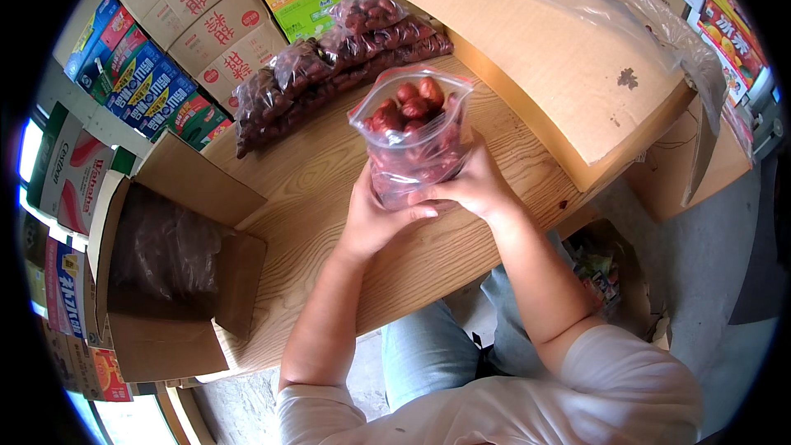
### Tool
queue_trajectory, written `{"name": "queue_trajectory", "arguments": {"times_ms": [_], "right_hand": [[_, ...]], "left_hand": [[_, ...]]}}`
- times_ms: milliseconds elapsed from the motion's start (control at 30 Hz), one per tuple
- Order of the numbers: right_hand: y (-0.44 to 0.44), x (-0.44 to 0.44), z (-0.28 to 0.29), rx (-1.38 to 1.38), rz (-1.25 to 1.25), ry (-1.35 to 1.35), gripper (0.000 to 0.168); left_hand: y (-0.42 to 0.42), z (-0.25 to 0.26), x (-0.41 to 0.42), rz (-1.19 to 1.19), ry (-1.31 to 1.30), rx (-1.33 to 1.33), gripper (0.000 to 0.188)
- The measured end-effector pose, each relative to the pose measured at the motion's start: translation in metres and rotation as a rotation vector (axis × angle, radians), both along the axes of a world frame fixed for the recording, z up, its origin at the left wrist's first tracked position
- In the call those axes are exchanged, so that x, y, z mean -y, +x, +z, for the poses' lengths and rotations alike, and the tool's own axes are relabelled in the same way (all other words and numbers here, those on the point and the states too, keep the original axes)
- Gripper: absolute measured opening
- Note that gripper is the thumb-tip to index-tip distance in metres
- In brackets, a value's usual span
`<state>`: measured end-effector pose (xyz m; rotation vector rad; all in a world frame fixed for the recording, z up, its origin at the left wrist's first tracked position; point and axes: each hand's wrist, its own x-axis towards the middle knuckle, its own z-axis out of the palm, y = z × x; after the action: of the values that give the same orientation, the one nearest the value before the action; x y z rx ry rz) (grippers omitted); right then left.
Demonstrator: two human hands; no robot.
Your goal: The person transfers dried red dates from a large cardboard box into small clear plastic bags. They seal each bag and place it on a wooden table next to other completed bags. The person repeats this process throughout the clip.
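Observation:
An unsealed clear zip bag of red dates (414,136) stands upright over the wooden table (309,198), its mouth spread wide and full of dates. My left hand (377,216) grips its lower left side, thumb across the front. Around the lower right side is my right hand (473,182), its thumb near the left one. Whether the bag's base touches the table cannot be told. Behind it, filled bags of dates (334,62) lie stacked at the table's back edge. The far fingers of both hands are hidden by the bag.
An open cardboard box (167,346) with plastic-wrapped contents stands at the left. A large cardboard carton (544,43) with a plastic liner takes up the right side. Stacked printed cartons (210,18) stand behind the table. Below right is a container of wrappers (599,272).

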<state>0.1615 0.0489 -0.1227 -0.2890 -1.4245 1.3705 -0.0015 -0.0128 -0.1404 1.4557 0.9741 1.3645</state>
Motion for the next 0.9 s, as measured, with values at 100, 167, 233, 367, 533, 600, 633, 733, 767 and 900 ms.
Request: {"name": "queue_trajectory", "arguments": {"times_ms": [100, 167, 233, 367, 533, 600, 633, 733, 767, 900], "right_hand": [[-0.004, 0.003, -0.002, 0.003, 0.042, 0.006, 0.094], [-0.002, 0.002, -0.003, 0.038, 0.055, 0.036, 0.099], [0.000, 0.003, 0.004, -0.010, 0.108, -0.055, 0.101], [0.004, -0.005, -0.003, 0.086, 0.087, -0.073, 0.105], [-0.002, -0.009, -0.024, 0.105, 0.065, -0.036, 0.098], [0.005, -0.016, -0.030, 0.230, -0.061, 0.100, 0.098], [0.010, -0.019, -0.025, 0.291, -0.010, 0.064, 0.098], [0.029, -0.028, -0.021, 0.512, 0.063, 0.083, 0.089], [0.029, -0.029, -0.024, 0.575, 0.076, 0.074, 0.085], [0.017, -0.018, -0.031, 0.653, 0.097, 0.037, 0.066]], "left_hand": [[-0.008, -0.008, -0.003, 0.036, -0.037, -0.017, 0.055], [-0.013, -0.011, -0.005, 0.010, -0.005, -0.017, 0.054], [-0.013, -0.011, -0.006, 0.017, -0.082, 0.009, 0.059], [0.001, 0.000, -0.003, 0.079, 0.047, 0.004, 0.073], [-0.008, -0.006, -0.012, 0.109, 0.068, 0.048, 0.085], [-0.008, -0.001, -0.010, 0.145, 0.016, 0.091, 0.084], [-0.010, -0.001, -0.008, 0.170, 0.038, 0.110, 0.083], [-0.010, 0.003, -0.008, 0.217, 0.092, 0.176, 0.076], [-0.010, 0.007, -0.007, 0.227, 0.083, 0.170, 0.076], [-0.009, 0.014, -0.003, 0.267, 0.088, 0.149, 0.074]]}}
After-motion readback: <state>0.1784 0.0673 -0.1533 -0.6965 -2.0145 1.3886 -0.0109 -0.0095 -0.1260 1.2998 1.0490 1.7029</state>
